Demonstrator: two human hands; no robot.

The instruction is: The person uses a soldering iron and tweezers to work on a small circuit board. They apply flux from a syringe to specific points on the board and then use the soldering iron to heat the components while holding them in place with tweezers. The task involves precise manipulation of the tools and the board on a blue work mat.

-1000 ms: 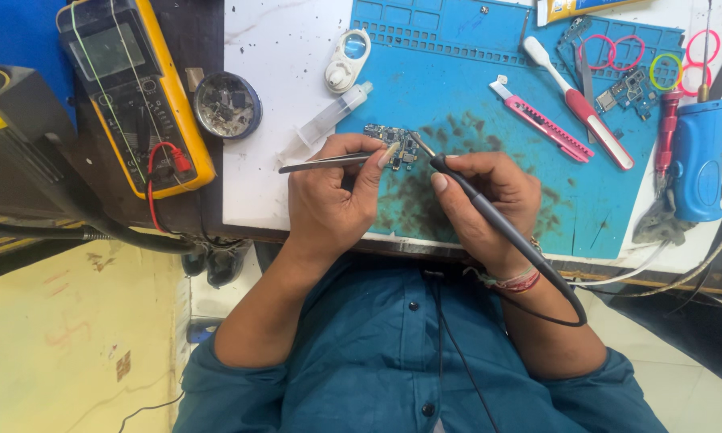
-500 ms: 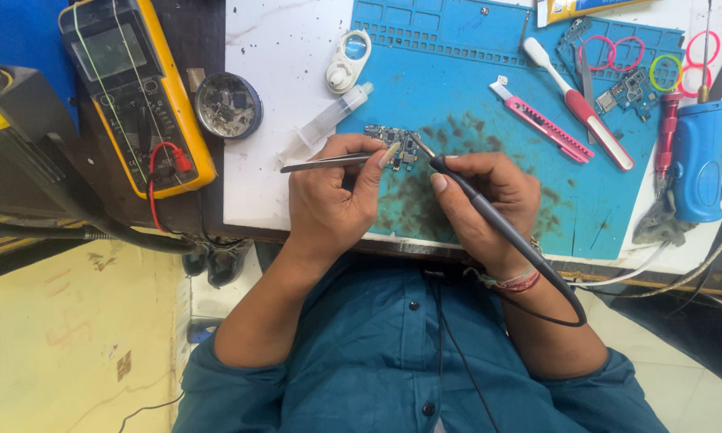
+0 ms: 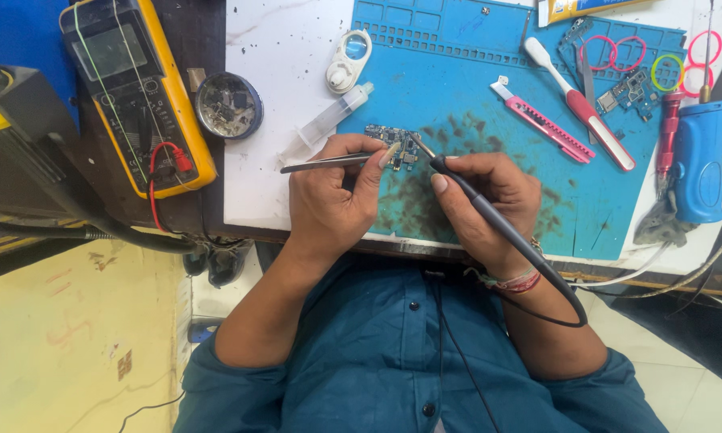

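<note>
A small blue circuit board (image 3: 393,138) lies on the blue work mat (image 3: 473,88). My left hand (image 3: 333,196) grips metal tweezers (image 3: 321,163), whose tips rest at the board's near edge. My right hand (image 3: 485,200) holds a black soldering iron (image 3: 497,220) like a pen. Its tip touches the board from the right, and its cable runs back past my wrist. Both hands rest on the mat, close together.
A yellow multimeter (image 3: 136,88) with red and black leads lies at left. Beside it are a round tin of parts (image 3: 228,104), a syringe (image 3: 329,120) and a white loupe (image 3: 349,60). A pink cutter (image 3: 541,120), toothbrush (image 3: 581,104), blue tool (image 3: 701,160) and coloured bands (image 3: 669,72) lie at right.
</note>
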